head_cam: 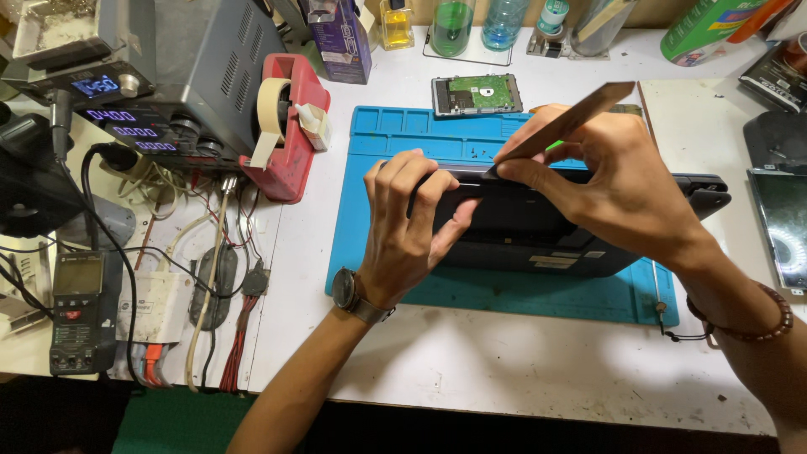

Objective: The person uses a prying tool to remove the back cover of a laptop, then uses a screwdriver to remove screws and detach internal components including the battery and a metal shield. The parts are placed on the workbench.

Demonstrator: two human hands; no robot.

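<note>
1. A black laptop (538,227) is stood on its edge on a blue work mat (378,151), which lies on a white table (504,361).
2. The left hand (412,227) is clamped over the laptop's upper left edge, the fingers curled over the top and the thumb pressed against the near face.
3. The right hand (605,181) is closed around a flat metal pry tool (563,126), whose tip is set at the laptop's top edge, just beside the left fingertips.
4. A wristwatch (349,294) is worn on the left wrist and a beaded bracelet (752,324) on the right.
5. Behind the mat, a bare hard drive (477,94) is laid with its green circuit board up, well apart from the hands.
6. To the left of the mat, a red tape dispenser (290,126) with a roll of masking tape is placed near the mat's far left corner.
7. Further left, a grey power supply (168,76) with lit displays is seen, with a tangle of cables (210,269) below it and a handheld meter (80,311) by the table's near edge.
8. Bottles (454,25) are ranged along the back of the table.
9. At the right edge, a screen panel (782,227) is laid flat, close to the laptop's right end.
10. Much of the laptop's top edge is hidden by both hands, so the seam beneath the tool's tip cannot be made out.
</note>
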